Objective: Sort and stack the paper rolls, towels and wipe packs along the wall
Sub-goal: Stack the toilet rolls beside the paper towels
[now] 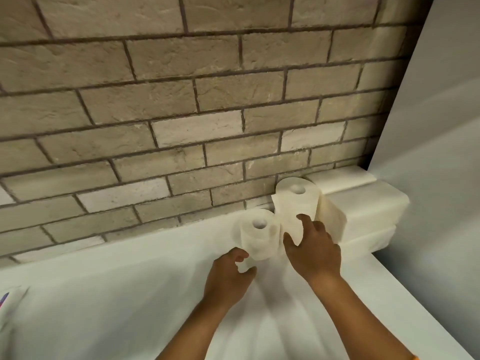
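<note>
White rolls [258, 233] crowding corner towels [363, 216].

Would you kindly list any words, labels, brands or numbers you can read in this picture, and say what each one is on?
No text can be read.
The pack at the left edge shows red and purple print, too cut off and blurred to read.
The short roll, the tall roll, the folded towels and the brick wall show no lettering.
</note>
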{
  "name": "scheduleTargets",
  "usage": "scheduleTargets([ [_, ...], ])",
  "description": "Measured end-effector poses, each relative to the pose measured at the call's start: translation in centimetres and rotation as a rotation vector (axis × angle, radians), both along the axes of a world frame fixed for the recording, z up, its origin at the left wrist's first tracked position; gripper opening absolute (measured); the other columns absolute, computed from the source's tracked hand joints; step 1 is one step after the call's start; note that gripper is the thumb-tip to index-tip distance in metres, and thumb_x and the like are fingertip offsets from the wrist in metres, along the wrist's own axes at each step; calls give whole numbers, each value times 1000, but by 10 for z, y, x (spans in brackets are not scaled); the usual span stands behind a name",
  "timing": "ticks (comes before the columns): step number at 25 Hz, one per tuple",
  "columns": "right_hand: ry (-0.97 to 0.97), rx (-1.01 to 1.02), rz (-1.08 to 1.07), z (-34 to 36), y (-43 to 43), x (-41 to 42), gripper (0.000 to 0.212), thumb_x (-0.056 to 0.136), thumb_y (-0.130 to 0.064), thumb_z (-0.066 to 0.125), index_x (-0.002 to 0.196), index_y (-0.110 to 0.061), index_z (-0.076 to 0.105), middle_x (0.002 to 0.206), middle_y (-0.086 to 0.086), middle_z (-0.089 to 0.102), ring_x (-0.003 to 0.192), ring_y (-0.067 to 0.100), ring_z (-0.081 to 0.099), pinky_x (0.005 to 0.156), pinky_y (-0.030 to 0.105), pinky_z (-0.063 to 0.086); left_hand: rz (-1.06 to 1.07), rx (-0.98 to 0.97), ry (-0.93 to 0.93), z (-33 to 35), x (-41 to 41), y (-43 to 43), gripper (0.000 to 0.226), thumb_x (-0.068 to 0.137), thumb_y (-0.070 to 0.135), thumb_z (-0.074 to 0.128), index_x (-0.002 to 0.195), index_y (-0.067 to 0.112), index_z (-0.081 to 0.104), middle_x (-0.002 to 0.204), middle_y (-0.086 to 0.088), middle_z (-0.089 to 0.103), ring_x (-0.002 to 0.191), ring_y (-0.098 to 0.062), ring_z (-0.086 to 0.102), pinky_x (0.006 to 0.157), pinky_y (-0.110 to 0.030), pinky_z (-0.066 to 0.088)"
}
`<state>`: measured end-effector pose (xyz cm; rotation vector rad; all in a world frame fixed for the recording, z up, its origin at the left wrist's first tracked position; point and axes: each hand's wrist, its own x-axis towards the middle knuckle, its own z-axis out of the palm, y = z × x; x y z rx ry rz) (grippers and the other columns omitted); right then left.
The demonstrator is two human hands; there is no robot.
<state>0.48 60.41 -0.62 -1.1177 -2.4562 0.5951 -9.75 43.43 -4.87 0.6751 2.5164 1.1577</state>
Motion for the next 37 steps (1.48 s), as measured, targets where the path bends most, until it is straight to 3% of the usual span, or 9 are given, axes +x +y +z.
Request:
scheduleTargets([
  [5,59,-216,130,-24,-51,12,42,93,-50,57,133,-40,47,114,-10,60,96,15,65,81,35,53,102,72,-95,2,14,-56,25,80,43,77,102,39,66,104,19,68,89,-3,67,78,-24,58],
  [12,4,-361,331,-47,-147,-17,31,91,-50,60,121,-43,53,108,-15,61,93,9,65,84,33,57,218,126,-127,10,5,-164,18,85,35,76,101,38,67,103,18,69,81,-4,69,62,-9,50],
  [18,-49,-394,446,-49,-265,-48,30,91,-49,61,119,-44,54,107,-16,60,94,9,65,84,31,57,137,59,-201,3,-17,-289,21,85,40,75,104,39,67,107,17,68,84,-1,70,73,-15,52],
  [23,-71,-384,530,-47,-354,-72,26,91,-50,63,116,-45,56,105,-17,61,90,8,66,84,32,57,234,135,-29,15,-35,-388,9,88,23,75,93,30,71,90,15,73,80,3,68,72,-10,50],
  [26,-64,-398,559,-46,-402,-84,25,91,-48,63,115,-42,58,105,-16,62,89,10,67,85,33,57,280,121,46,24,-50,-443,7,89,24,73,92,29,72,86,17,74,78,3,69,74,-13,52],
  [30,-61,-430,587,-44,-446,-95,26,92,-46,64,117,-41,60,105,-16,63,90,9,67,85,34,58,388,-72,170,30,-91,-517,12,89,36,71,101,31,70,102,12,72,89,-8,69,76,-25,56],
  [32,-76,-410,605,-42,-460,-100,27,91,-46,64,117,-41,60,105,-16,62,91,8,66,85,34,58,460,-200,210,32,-124,-556,25,90,42,67,114,32,67,116,9,69,101,-15,68,78,-28,56],
  [37,-136,-347,636,-35,-483,-111,30,91,-49,62,119,-41,59,106,-16,62,90,6,64,85,30,56,612,-654,363,24,-211,-633,62,85,51,66,137,19,51,140,-10,55,123,-35,55,98,-54,52],
])
